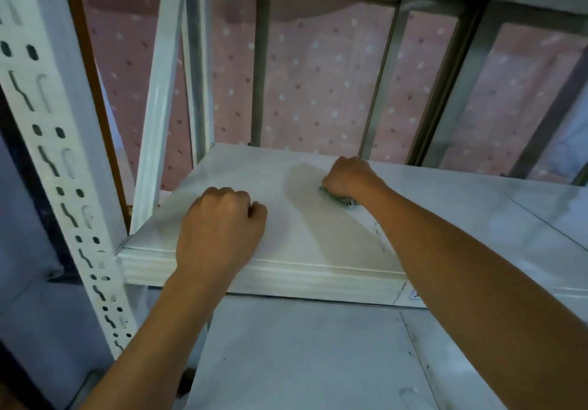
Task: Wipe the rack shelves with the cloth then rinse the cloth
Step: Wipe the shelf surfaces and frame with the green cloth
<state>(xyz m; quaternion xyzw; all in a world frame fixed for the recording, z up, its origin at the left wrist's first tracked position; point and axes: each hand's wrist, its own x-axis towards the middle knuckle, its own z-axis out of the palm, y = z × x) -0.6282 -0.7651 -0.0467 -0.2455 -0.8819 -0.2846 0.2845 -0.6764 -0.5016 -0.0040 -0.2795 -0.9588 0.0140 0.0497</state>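
Right hand [346, 178] reaching far across the white shelf [318, 234], fingers balled around a green cloth [339, 199] pressed to its surface, left hand [219, 228] a clenched, empty fist resting near the shelf's front edge, both forearms extended

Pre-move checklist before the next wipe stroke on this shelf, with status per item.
1. Cloth in hand: the right hand grips the green cloth. ok.
2. Cloth on the surface: it is pressed onto the shelf top. ok.
3. Room to push further back: the right hand is already near the shelf's rear edge. not ok.
4. Leftward path: the left hand rests as a fist on the shelf near the front edge, apart from the cloth. It would likely block a long stroke to the left. not ok.
5. Cloth needs rinsing: it is mostly hidden under the hand. cannot tell.
6. Lower shelf already wiped: cannot tell.
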